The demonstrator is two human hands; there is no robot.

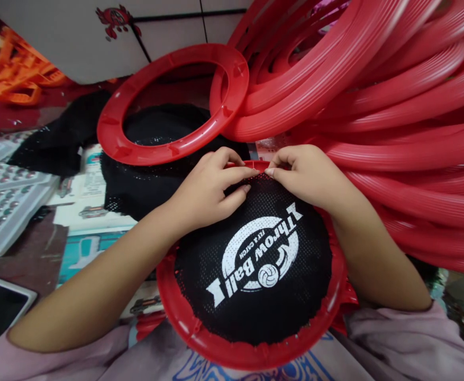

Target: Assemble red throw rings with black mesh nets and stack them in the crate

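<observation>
Empty ring (168, 143) behind netted disc (255, 275), ring stack (394, 106) right.

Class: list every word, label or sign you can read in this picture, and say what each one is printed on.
"Throw Ball": white logo on the black mesh in the red ring under both hands.
"FLY & CATCH": small print in that logo, only just legible.
Red crab sign: no words.
Printed cards on the table: too blurred to read.

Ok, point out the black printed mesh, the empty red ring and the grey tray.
black printed mesh (255, 264), head view, white logo.
empty red ring (115, 114), head view, left rim.
grey tray (1, 201), head view, middle compartments.
</observation>
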